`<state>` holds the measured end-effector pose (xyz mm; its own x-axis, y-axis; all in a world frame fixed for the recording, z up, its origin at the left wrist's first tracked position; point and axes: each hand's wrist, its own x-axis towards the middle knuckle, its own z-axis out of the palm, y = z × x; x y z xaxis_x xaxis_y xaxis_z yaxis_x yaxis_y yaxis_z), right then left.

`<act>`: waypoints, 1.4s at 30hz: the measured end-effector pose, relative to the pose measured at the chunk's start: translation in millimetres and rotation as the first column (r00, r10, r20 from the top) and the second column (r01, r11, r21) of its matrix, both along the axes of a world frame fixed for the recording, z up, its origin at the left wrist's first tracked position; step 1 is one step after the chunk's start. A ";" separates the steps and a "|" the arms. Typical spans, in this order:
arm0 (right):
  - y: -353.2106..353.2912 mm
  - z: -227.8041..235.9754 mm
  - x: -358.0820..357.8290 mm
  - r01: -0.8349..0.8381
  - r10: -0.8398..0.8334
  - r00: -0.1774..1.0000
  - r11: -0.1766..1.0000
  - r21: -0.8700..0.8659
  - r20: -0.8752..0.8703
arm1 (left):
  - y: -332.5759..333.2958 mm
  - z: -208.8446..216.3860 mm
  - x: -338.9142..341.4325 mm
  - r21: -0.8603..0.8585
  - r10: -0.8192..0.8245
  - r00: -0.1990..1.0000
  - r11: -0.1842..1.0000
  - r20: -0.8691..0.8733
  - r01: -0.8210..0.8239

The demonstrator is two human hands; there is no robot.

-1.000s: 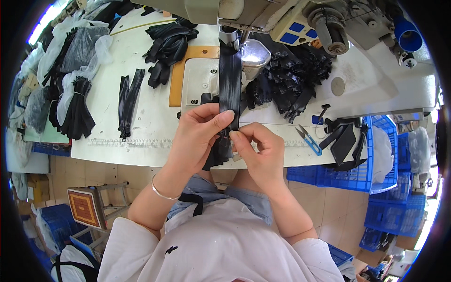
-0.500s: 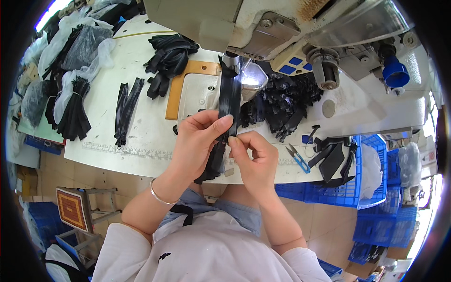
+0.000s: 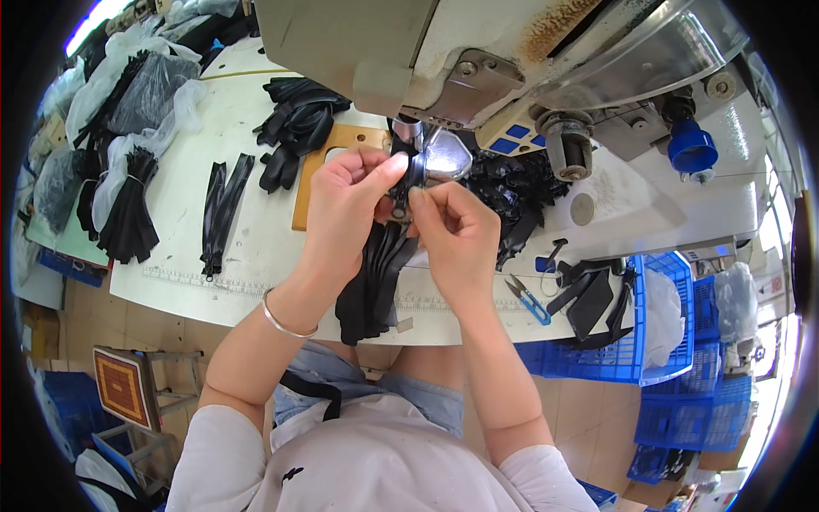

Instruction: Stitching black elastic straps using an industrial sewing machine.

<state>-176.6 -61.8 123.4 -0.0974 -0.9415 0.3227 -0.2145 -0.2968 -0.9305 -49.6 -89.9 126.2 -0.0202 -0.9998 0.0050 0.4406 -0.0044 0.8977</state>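
Observation:
Close under the sewing machine head (image 3: 358,51), both my hands grip a black zipper (image 3: 415,175). My left hand (image 3: 341,205) pinches it between thumb and forefinger. Slightly lower, the thumb and curled fingers of my right hand (image 3: 461,235) close on its other edge. A small puller-like piece hangs between the hands. The zipper's far end reaches the presser foot area, partly hidden by my fingers and the machine. Below my hands, a bunch of black strips (image 3: 371,286) lies fanned toward the table's front edge.
Left of the machine lie another black zipper (image 3: 223,218), a black heap (image 3: 299,119) and a tied bundle (image 3: 130,209). A dark shiny pile (image 3: 516,200) sits right of the needle area. Blue thread snips (image 3: 531,302) rest near a blue crate (image 3: 641,324).
Both hands have moved forward with the zipper, closer to the machine. Less of the zipper shows beyond them, and the bunch of strips below is more exposed.

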 end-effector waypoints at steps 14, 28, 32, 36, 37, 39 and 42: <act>31.6 -45.0 -39.1 0.127 -0.135 0.990 0.967 0.222 0.024 | -34.1 24.2 -16.9 -0.036 0.106 0.991 0.993 -0.083 -0.110; -3.6 -80.2 -71.6 0.149 -0.347 0.449 0.938 -0.314 -0.824 | -2.7 -18.1 103.2 -0.109 0.353 0.851 0.935 0.389 -0.338; -1.0 -75.7 -82.0 0.178 -0.408 0.618 0.905 -0.385 -0.672 | 26.1 -63.9 173.8 -0.112 0.368 0.637 0.908 0.677 -0.405; 10.4 -69.2 -87.1 0.361 -0.371 0.877 0.928 -0.090 -0.305 | 39.0 -97.3 197.0 -0.370 0.344 -0.137 0.869 0.929 -0.329; 16.3 -66.7 -86.4 0.370 -0.368 0.914 0.929 -0.017 -0.171 | 41.9 -95.9 186.4 -0.562 0.440 -0.432 0.801 0.787 -0.208; 30.0 -61.2 -83.6 0.372 -0.371 0.928 0.926 0.058 -0.034 | 45.7 -77.2 160.3 -0.619 0.534 -0.358 0.763 0.766 -0.186; 59.4 -51.8 -64.4 0.183 -0.221 0.798 0.975 0.125 0.561 | 62.3 -67.7 102.2 -0.489 0.470 0.433 0.869 0.769 -0.076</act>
